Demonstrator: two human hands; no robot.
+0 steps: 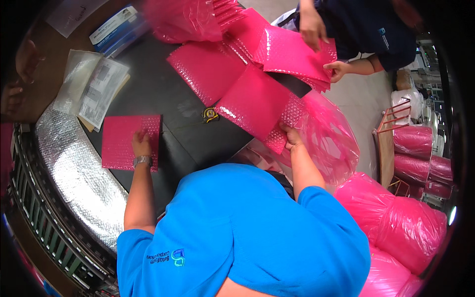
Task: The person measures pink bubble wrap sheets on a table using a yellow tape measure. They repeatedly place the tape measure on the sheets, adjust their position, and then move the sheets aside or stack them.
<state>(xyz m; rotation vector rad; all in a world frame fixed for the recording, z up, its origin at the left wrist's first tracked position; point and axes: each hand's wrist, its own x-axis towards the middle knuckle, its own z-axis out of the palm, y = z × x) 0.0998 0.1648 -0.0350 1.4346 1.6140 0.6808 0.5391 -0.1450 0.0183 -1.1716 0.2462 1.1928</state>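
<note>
A pink bubble-wrap pouch (pixel 118 141) lies at the left part of the dark table. My left hand (pixel 142 144), with a watch at its wrist, is on this pouch where its smooth panel meets the bubbly flap; the fingers are bent and close together. Another pink bubble-wrap pouch (pixel 257 101) slants over the table's right edge. My right hand (pixel 293 137) grips its near corner. Beyond it, a co-worker's two hands (pixel 312 30) are on more pink pouches (pixel 292 52).
A yellow tape measure (pixel 210 115) lies mid-table. Papers (pixel 103 89) and a blue-white box (pixel 115 30) are at the far left. Silver bubble foil (pixel 74 168) runs along the left. Clear pink plastic (pixel 332 133) and wrapped pink rolls (pixel 396 222) are at right.
</note>
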